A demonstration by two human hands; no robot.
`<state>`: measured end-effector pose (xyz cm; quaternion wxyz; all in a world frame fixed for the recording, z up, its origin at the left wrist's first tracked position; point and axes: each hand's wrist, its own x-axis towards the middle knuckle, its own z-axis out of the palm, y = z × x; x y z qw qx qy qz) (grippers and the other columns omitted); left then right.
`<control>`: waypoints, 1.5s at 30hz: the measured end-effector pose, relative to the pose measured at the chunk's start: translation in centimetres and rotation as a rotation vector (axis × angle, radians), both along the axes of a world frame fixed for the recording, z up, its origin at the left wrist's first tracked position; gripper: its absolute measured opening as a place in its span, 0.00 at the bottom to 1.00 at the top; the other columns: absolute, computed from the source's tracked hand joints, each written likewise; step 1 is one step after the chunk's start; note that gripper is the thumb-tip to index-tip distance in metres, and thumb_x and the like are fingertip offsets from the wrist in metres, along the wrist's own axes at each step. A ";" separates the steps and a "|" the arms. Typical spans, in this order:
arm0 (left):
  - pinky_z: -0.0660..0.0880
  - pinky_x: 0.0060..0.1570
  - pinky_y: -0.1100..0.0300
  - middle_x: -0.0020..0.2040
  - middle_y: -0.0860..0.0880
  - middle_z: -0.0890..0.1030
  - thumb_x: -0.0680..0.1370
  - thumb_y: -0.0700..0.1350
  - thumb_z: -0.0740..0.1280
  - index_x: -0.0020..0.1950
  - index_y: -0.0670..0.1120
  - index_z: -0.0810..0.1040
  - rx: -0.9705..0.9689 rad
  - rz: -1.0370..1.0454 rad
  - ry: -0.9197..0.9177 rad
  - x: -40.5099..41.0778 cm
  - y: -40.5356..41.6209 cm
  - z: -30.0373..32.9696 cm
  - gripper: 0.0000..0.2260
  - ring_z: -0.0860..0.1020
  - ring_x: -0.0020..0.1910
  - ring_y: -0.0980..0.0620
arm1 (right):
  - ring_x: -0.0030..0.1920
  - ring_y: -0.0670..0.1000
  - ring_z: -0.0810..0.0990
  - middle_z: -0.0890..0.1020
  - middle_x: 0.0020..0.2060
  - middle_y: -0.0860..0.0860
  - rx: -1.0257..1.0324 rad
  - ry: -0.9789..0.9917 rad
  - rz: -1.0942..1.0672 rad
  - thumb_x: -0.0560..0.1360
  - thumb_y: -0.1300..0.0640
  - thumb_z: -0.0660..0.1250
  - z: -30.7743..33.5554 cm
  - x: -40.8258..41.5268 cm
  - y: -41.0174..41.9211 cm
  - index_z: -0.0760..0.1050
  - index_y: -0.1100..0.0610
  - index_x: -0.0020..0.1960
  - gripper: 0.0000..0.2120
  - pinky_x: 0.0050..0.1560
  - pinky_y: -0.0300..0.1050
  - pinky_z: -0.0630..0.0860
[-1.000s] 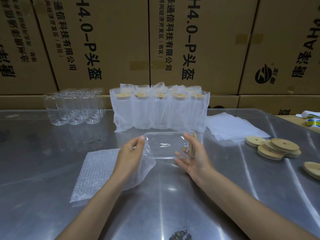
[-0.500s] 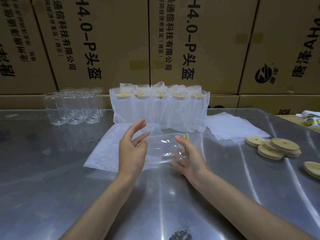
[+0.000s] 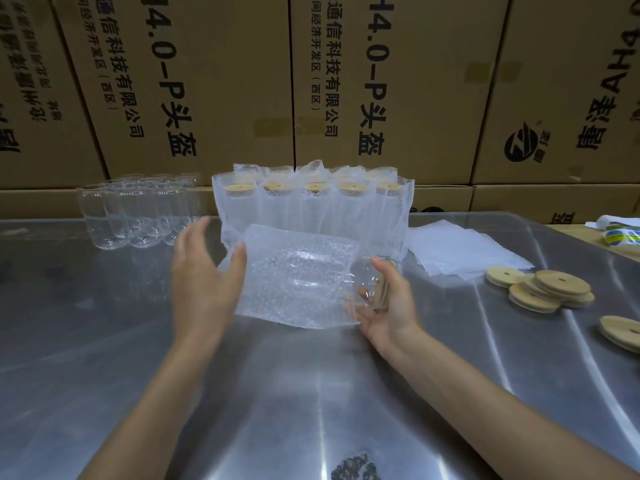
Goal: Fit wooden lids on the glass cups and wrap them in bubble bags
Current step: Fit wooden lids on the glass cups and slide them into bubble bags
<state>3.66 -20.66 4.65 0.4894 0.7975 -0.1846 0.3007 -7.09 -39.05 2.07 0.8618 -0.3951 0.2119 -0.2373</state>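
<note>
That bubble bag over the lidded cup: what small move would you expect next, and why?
Probably the left hand pulls the bubble bag further over the cup, since the lidded end the right hand holds is still uncovered.

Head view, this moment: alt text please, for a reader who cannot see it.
A person's right hand holds a lidded glass cup on its side, mostly inside a bubble bag, left hand open beside it. Behind stand wrapped cups and bare glass cups; wooden lids lie right.
</note>
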 end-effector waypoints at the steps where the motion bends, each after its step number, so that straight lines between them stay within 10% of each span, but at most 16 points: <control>1: 0.66 0.64 0.58 0.68 0.46 0.73 0.78 0.54 0.67 0.69 0.44 0.71 -0.036 -0.043 0.272 0.8 0.6 -0.1 0.23 0.71 0.66 0.49 | 0.33 0.52 0.80 0.77 0.39 0.52 -0.004 -0.003 0.002 0.69 0.49 0.73 0.0 0.0 -0.1 0.80 0.51 0.44 0.08 0.47 0.50 0.78; 4: 0.75 0.58 0.52 0.56 0.43 0.82 0.78 0.58 0.64 0.55 0.43 0.80 -0.346 -0.410 0.838 1.3 0.6 -0.6 0.19 0.80 0.54 0.45 | 0.34 0.51 0.78 0.76 0.41 0.51 -0.040 -0.027 0.033 0.69 0.50 0.73 -0.1 0.1 -0.1 0.81 0.50 0.46 0.07 0.44 0.49 0.76; 10: 0.80 0.37 0.63 0.47 0.45 0.86 0.70 0.59 0.68 0.52 0.42 0.83 -0.298 -0.705 0.739 0.2 -0.9 -1.7 0.22 0.85 0.43 0.51 | 0.35 0.51 0.83 0.84 0.37 0.49 -0.087 -0.108 0.085 0.75 0.52 0.65 -0.2 0.4 -0.1 0.83 0.46 0.30 0.16 0.39 0.45 0.78; 15: 0.73 0.62 0.50 0.58 0.54 0.83 0.59 0.70 0.74 0.58 0.53 0.82 -0.139 -0.814 0.737 0.4 -0.6 -2.3 0.33 0.80 0.58 0.52 | 0.33 0.53 0.78 0.80 0.29 0.48 -0.090 -0.140 0.095 0.77 0.53 0.61 0.0 0.3 -0.3 0.81 0.48 0.25 0.23 0.38 0.44 0.71; 24: 0.78 0.39 0.68 0.53 0.56 0.84 0.65 0.62 0.75 0.53 0.60 0.83 -0.153 -0.972 0.781 0.0 -0.2 -2.0 0.18 0.83 0.51 0.57 | 0.36 0.50 0.84 0.85 0.34 0.48 -0.217 -0.096 0.182 0.76 0.50 0.63 0.6 0.0 -0.2 0.85 0.48 0.33 0.17 0.39 0.46 0.79; 29: 0.77 0.56 0.54 0.61 0.53 0.81 0.63 0.61 0.78 0.64 0.55 0.77 -0.162 -1.012 0.857 0.3 -0.5 -2.8 0.31 0.79 0.61 0.52 | 0.35 0.49 0.83 0.82 0.39 0.52 -0.362 -0.086 0.212 0.77 0.55 0.63 1.3 0.0 -0.6 0.77 0.55 0.48 0.06 0.34 0.41 0.80; 37: 0.80 0.46 0.56 0.58 0.47 0.83 0.69 0.57 0.72 0.57 0.52 0.83 -0.635 -1.063 0.967 -1.5 -2.1 -2.4 0.19 0.82 0.55 0.48 | 0.62 0.45 0.74 0.75 0.62 0.45 -0.522 -0.043 -0.149 0.62 0.31 0.61 2.0 -1.0 -2.0 0.71 0.46 0.61 0.32 0.65 0.47 0.66; 40: 0.81 0.47 0.54 0.60 0.44 0.82 0.74 0.55 0.66 0.61 0.48 0.81 -0.871 -1.094 0.908 -2.7 -3.2 -2.1 0.19 0.81 0.57 0.45 | 0.65 0.50 0.73 0.71 0.69 0.51 -0.376 -0.025 0.112 0.63 0.33 0.61 1.5 -0.6 -1.6 0.61 0.47 0.73 0.41 0.66 0.51 0.64; 45: 0.70 0.65 0.41 0.64 0.37 0.77 0.67 0.52 0.73 0.72 0.43 0.68 -0.795 -0.995 0.765 -4.4 -4.7 -2.8 0.35 0.76 0.63 0.38 | 0.67 0.54 0.74 0.77 0.66 0.56 -0.286 -0.117 0.644 0.73 0.43 0.67 0.1 -0.7 2.7 0.69 0.57 0.70 0.31 0.70 0.52 0.68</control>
